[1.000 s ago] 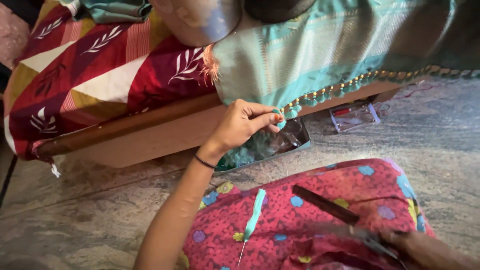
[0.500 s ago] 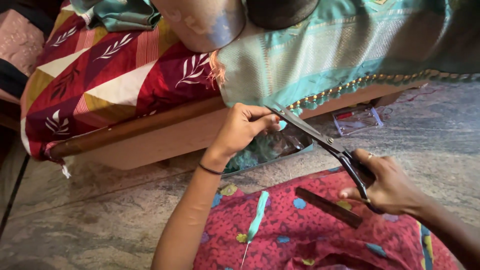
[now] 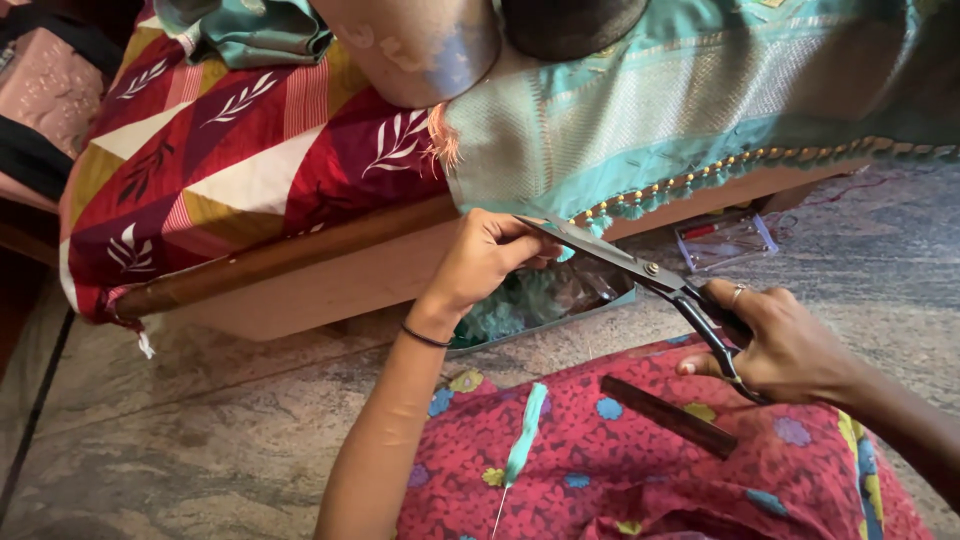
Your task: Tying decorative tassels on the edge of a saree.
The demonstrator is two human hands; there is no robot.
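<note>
Teal cloth [image 3: 700, 110], one, draped across upper right of frame over a bed edge; judged soft, light and limp, best pinched at the tasselled border [image 3: 640, 205]. Scissors [image 3: 640, 268], one pair, centre right; judged stiff, metal, sharp, held by the dark loops. Right hand [image 3: 790, 345], one, fingers closed through those loops. Left hand [image 3: 485, 258], one, at centre, fingertips pinched shut on a teal tassel beside the blades. Teal thread bundle [image 3: 525, 445], one, lower centre on the red patterned lap.
</note>
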